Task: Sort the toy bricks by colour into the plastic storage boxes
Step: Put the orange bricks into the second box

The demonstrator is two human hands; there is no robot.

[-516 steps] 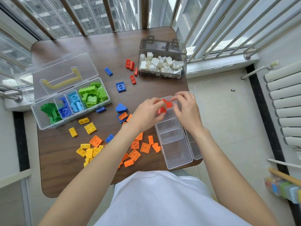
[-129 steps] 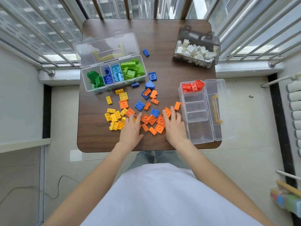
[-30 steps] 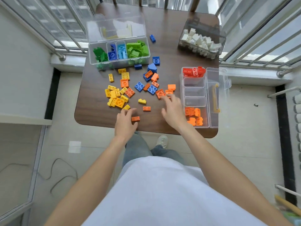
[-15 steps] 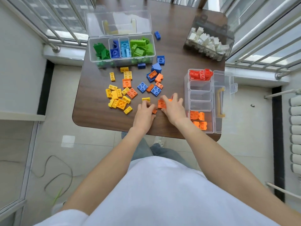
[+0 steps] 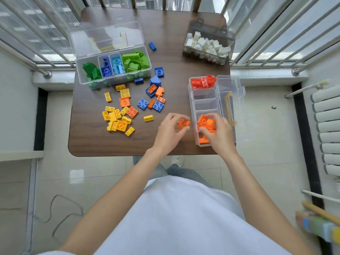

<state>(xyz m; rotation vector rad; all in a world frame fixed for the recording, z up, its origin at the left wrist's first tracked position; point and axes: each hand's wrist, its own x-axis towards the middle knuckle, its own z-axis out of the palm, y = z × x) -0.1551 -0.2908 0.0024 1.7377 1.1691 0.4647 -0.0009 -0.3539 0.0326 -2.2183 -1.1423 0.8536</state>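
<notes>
Brown table [image 5: 103, 142] by window bars: right hand [image 5: 219, 134] grips orange bricks [image 5: 207, 123] over the divided box [image 5: 193, 107] at the right edge; left hand [image 5: 169, 131] pinches perhaps 2 more. Best released low inside the near compartment.

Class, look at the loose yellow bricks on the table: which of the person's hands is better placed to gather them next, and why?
Probably the left hand: it is nearer the yellow bricks, though it holds orange bricks. The right hand is over the compartment box, farther off.

A white short-sleeved shirt [image 5: 184, 218] fills six o'clock. Bare forearms. Blue jeans [image 5: 176, 172] and a pale shoe [image 5: 177, 160] show above it.
</notes>
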